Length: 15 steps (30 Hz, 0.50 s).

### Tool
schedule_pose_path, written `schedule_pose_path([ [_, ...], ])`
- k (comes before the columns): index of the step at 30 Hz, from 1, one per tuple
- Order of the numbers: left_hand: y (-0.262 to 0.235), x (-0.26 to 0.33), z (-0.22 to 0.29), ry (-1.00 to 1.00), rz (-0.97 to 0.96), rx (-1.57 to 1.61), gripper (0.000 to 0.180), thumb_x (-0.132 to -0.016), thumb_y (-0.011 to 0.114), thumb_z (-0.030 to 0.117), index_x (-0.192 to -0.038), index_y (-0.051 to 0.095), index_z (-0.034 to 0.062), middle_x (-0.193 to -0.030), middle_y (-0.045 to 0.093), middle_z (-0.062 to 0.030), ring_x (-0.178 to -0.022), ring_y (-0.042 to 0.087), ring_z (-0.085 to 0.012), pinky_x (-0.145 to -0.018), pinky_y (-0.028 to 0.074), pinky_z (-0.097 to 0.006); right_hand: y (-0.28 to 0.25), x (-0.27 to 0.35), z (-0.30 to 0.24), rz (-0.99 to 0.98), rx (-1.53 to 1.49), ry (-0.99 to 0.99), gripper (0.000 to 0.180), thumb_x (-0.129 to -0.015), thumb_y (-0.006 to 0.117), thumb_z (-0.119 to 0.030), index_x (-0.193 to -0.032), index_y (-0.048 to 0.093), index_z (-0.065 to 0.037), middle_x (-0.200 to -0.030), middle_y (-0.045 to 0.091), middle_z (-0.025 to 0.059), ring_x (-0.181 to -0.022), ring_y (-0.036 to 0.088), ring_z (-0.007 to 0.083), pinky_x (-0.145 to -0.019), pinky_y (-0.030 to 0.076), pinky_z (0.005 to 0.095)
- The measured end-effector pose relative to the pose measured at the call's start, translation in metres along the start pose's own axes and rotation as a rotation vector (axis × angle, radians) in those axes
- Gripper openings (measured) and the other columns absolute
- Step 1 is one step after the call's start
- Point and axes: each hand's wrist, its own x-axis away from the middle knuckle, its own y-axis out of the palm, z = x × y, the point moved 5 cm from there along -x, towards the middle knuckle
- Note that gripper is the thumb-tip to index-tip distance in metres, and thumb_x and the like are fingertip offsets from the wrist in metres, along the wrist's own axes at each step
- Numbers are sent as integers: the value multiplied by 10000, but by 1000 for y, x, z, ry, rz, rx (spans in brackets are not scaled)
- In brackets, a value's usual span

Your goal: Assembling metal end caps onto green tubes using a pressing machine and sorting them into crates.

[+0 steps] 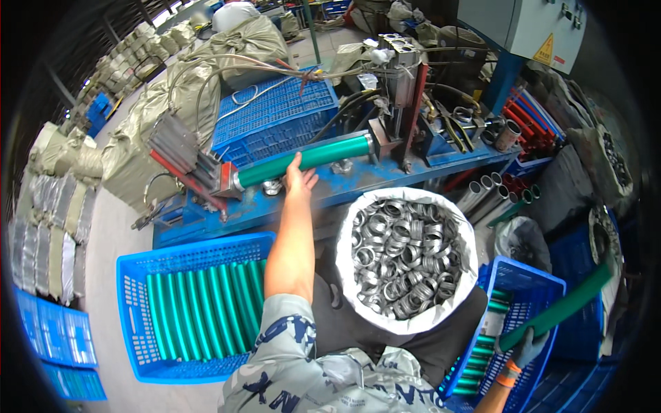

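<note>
A green metal tube [341, 151] lies across the blue bench machine, its ends set between the left end fixture [229, 180] and the right end fixture [381, 138]. My bare left hand [301, 179] is at the tube's near side, thumb over it and fingers stretched out and apart. At the lower right, my right hand [529, 349], in a grey glove with an orange cuff, grips another green tube [561, 307] near its lower end. This tube slants up to the right above a blue crate [559, 286] with more green tubes in it.
A white-lined tub [346, 289] of metal rings stands in front of me. Left of it, a blue crate [127, 310] holds a row of green tubes. Behind the bench sits an upturned-looking blue crate [275, 113]; bare tubes [485, 193] stand right. A control box [530, 31] hangs upper right.
</note>
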Motion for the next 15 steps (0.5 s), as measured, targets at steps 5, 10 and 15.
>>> schedule_pose_path([
  [5,9,-40,-24,87,-147,139,687,-1012,829,492,-1497,592,66,-1428,664,-248,-1311,665,-430,-1156,509,-659,-64,39,122,-44,261,406,419,-997,856,-59,-1367,681,31,-1137,766,122,-973,733,238,-933,610,386],
  [10,-68,-32,29,-144,-112,-72,1009,-1020,843,613,-1737,434,32,-1800,454,-265,-1614,537,-365,-1319,468,-512,-23,83,224,7,365,673,494,-934,866,-372,-1223,811,25,-1104,848,154,-964,794,266,-872,613,441],
  [15,-100,30,-38,144,-108,-357,647,-1161,716,411,-1671,561,46,-1713,600,-187,-1541,635,-315,-1215,576,-420,-7,50,392,5,436,1087,578,-909,899,-507,-1098,858,37,-925,847,156,-812,824,263,-715,647,405],
])
